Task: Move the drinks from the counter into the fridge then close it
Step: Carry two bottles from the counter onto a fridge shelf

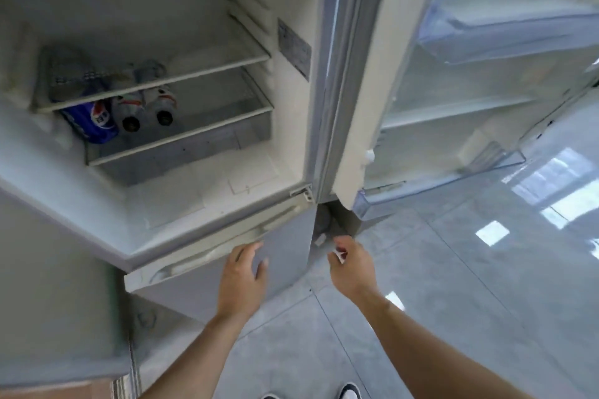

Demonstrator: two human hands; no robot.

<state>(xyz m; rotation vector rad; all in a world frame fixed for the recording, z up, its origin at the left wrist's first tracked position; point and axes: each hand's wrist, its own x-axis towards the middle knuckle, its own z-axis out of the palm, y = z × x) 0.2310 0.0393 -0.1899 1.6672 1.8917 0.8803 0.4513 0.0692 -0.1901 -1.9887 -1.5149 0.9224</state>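
The tall white fridge (201,220) stands open, its door (486,100) swung far right, shelves bare. To close it well, reach right for the door's outer edge and swing it until it seals. Inside, on the left of a glass shelf (181,136), lie a blue cola can (97,121) and two dark-capped bottles (146,108). The left hand (243,272) hovers relaxed, its grip empty; the right hand (350,259) pinches something small, too blurred to identify.

Both forearms are bare — no sleeves, watch or rings; dark shoes (350,391) with white toes — barely visible.
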